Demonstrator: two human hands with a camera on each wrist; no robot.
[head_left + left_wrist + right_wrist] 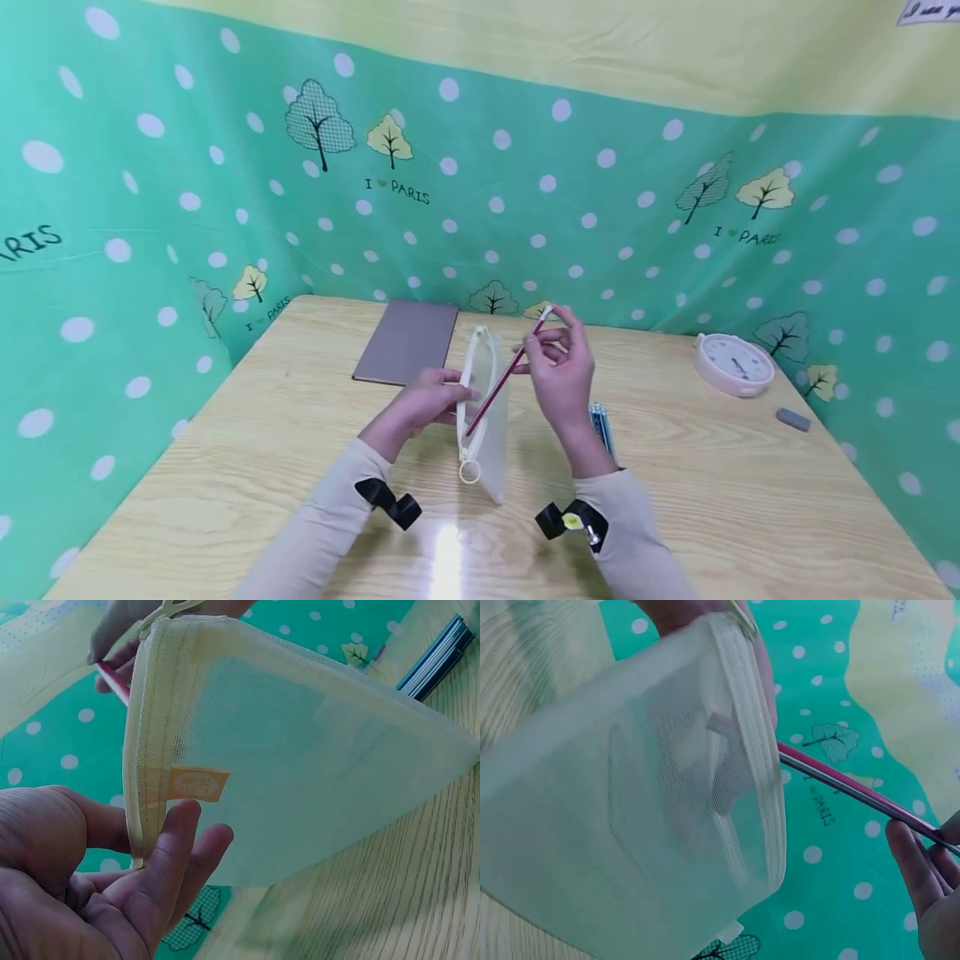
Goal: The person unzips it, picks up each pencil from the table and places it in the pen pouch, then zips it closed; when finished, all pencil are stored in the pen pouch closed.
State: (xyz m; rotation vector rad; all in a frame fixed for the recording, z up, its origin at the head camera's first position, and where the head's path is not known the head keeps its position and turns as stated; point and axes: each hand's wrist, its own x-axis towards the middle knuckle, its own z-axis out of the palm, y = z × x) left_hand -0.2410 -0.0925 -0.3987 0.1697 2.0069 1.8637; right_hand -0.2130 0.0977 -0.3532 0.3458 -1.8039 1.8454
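Observation:
My left hand (pixel 426 398) pinches the zippered edge of a pale, see-through mesh pouch (pixel 492 458), keeping it upright with its mouth open. A ring pull hangs at the pouch's near end, and a small yellow label (pixel 199 784) shows by the zipper in the left wrist view. Above the mouth, my right hand (pixel 564 379) pinches a red striped pencil (pixel 501 385) near its upper end. The pencil slants down to the left; its lower end shows through the mesh (pixel 660 825), inside the pouch.
Several blue pencils (pixel 602 429) lie beside my right forearm. A dark notebook (pixel 408 342) lies at the back left. Toward the right edge are a white round clock (pixel 733 364) and a small grey block (pixel 792 419). A dotted green curtain (pixel 525 208) hangs behind the table.

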